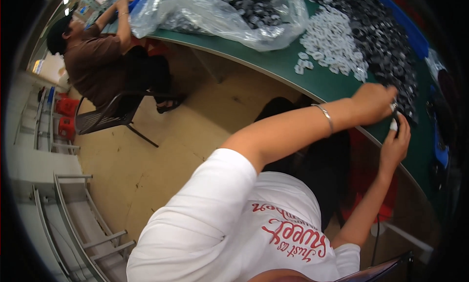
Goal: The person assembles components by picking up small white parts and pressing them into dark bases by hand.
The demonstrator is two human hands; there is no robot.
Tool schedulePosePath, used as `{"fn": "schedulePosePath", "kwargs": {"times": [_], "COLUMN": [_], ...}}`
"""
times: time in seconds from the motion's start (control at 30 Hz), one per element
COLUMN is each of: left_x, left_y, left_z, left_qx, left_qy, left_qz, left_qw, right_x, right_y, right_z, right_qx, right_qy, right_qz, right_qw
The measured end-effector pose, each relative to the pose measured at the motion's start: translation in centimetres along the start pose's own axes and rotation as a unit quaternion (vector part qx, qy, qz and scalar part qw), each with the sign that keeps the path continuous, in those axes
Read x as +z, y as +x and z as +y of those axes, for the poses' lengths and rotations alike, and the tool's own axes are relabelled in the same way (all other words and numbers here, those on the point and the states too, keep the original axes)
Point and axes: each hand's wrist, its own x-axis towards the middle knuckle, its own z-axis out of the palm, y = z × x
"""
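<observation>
The left hand [373,103], its wrist circled by a thin silver metal bracelet [325,118], is bent over the near edge of the long green-topped desk [273,62], with its fingers curled in close above the right hand [394,144]. The right hand comes up from below, thumb and fingers raised toward the left fingertips (one of its digits carries a white covering [393,125]). The two grips nearly meet; something dark shows between them, but I cannot tell whether either is pinching it. Just beyond the hands, a long heap of small black glossy pieces [388,45] runs up the desk, and against its left flank lies a patch of small white ring-like plastic pieces [332,37], a few loose at its near end. Further left, a large crumpled clear plastic bag [288,32] holds more black pieces [254,8]. A blue plastic bin [403,25] stands behind the heap. At far left, a co-worker in a brown top [93,69] sits on a dark chair [105,116], arms reaching over the desk.
</observation>
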Motion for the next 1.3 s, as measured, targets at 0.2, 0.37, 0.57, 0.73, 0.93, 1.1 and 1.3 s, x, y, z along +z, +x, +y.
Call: {"fn": "schedulePosePath", "kwargs": {"times": [0.2, 0.37, 0.57, 0.73, 0.93, 1.1, 1.3], "left_x": [-4.3, -8.2, -8.9, -8.9, -8.8, -9.1, -8.6], "left_y": [-2.8, -8.1, -16.0, -19.0, -20.4, -20.8, -21.7], "left_z": [3.4, 5.1, 4.2, 4.6, 5.5, 5.8, 5.0], "left_qx": [-0.292, -0.452, -0.545, -0.611, -0.608, -0.66, -0.664], "left_qy": [-0.404, -0.627, -0.773, -0.723, -0.633, -0.536, -0.521], "left_qz": [-0.021, -0.043, 0.013, 0.006, -0.069, -0.06, -0.025], "left_qw": [0.867, 0.633, 0.325, 0.323, 0.473, 0.523, 0.535], "right_x": [-0.2, -0.6, -0.4, 0.4, 5.3, 5.2, 4.0], "right_y": [0.0, 0.1, 0.3, 2.7, 4.9, 4.4, 4.2], "right_z": [-0.3, -1.0, -1.5, -6.4, -7.6, -7.7, -8.5], "right_qx": [-0.001, 0.016, -0.053, -0.13, -0.138, -0.133, -0.116], "right_qy": [0.013, -0.01, -0.064, 0.09, 0.02, 0.017, 0.015], "right_qz": [-0.007, -0.002, 0.062, 0.034, -0.07, -0.047, -0.04], "right_qw": [1.0, 1.0, 0.995, 0.987, 0.988, 0.99, 0.992]}}
